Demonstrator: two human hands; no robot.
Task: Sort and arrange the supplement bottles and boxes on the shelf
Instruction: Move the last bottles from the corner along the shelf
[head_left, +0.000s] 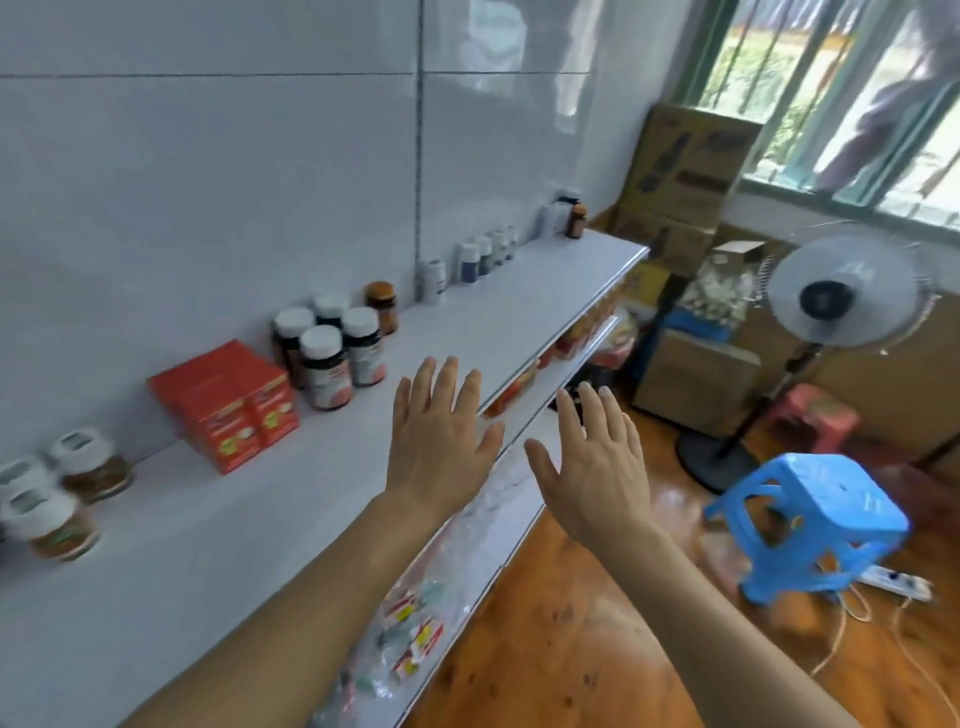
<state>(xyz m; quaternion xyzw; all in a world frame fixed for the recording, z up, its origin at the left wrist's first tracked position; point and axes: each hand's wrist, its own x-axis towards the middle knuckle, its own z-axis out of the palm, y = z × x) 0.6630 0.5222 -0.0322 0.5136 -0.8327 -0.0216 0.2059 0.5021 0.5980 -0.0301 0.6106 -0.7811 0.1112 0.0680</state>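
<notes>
Both hands empty, fingers spread flat. Left hand (441, 441) hovers over the front edge of the top shelf (234, 545); right hand (592, 462) is just beyond that edge. Along the wall: 2 red boxes (228, 410), beside them 4 white-capped dark bottles (332, 348), clear jars (67, 493) at far left, smaller bottles (483, 254) farther down. Step looks like between grasps, picking a target. Next move likely calls for reaching to the wall row and gripping 1 bottle.

No readable text, labels on the red boxes (223, 405), dark bottles (332, 353) and cardboard cartons (685, 156) too blurred to make out
</notes>
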